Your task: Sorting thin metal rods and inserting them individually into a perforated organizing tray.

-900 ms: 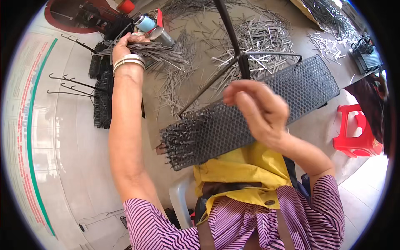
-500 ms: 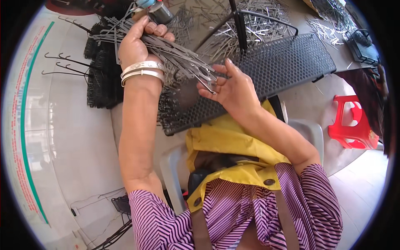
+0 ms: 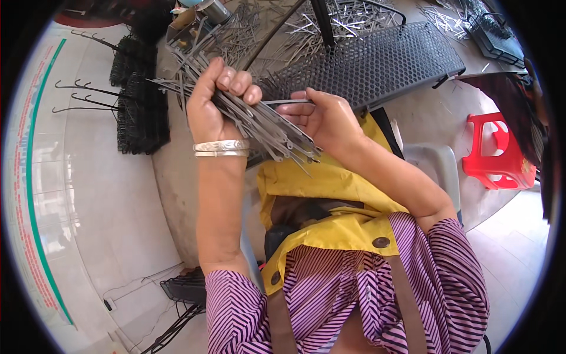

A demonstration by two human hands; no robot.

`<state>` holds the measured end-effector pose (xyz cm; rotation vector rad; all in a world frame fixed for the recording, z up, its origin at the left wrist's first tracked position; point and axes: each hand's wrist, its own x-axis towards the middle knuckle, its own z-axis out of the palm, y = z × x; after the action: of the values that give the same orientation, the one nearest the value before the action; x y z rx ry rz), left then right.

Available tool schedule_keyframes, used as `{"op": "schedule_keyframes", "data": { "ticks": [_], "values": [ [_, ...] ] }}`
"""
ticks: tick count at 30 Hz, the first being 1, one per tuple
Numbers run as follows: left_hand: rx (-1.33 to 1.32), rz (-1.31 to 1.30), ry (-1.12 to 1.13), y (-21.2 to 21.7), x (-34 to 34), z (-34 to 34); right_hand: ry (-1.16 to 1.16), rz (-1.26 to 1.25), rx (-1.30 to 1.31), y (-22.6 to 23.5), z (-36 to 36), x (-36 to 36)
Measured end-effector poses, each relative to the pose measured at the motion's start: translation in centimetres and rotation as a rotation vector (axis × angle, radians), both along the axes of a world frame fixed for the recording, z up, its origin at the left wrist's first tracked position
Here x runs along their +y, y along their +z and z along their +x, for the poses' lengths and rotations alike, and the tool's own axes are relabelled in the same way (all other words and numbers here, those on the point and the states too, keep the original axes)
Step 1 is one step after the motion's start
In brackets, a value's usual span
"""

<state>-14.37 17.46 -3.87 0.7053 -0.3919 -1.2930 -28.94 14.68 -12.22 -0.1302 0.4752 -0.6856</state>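
My left hand (image 3: 206,109) is closed round a thick bundle of thin, flat grey metal strips (image 3: 262,127) with small holes at their ends. The bundle slants from upper left to lower right, its far ends fanning out past the fist. Between the thumb and fingers of my right hand (image 3: 335,123) is one end of a single metal strip (image 3: 286,101). That strip lies nearly level and reaches back toward the left fist. Behind both hands, a long black rack with a honeycomb of holes (image 3: 392,65) slants across; the hands cover its near left part.
Loose metal strips (image 3: 354,26) are heaped on the worktop beyond the rack, near a metal can (image 3: 213,10). Black hooked racks (image 3: 141,118) stand at the left by a white wall. A red plastic stool (image 3: 501,168) is at the right. A yellow apron (image 3: 336,189) covers my lap.
My left hand has come down and to the right with the bundle, nearer my right hand. A single strip now stretches from my right fingers, apart from the bundle's lower ends.
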Motion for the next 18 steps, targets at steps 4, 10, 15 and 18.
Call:
{"op": "schedule_keyframes", "data": {
  "ticks": [4, 10, 15, 18],
  "values": [
    [0.029, 0.011, 0.022, -1.6, 1.2, -0.7, 0.094, -0.195, 0.069, -1.4, -2.8, 1.1],
    [0.01, 0.044, 0.042, -3.7, 2.5, -1.6, 0.176, -0.459, 0.256, -2.4, -5.4, 3.6],
    [0.048, 0.071, -0.007, -5.5, 3.1, -2.1, 0.163, -0.41, 0.327, -3.6, -6.3, 3.5],
    [0.045, 0.08, 0.003, -6.2, 3.6, -2.3, 0.174, -0.506, 0.44, -3.0, -7.0, 3.5]
  ]
}}
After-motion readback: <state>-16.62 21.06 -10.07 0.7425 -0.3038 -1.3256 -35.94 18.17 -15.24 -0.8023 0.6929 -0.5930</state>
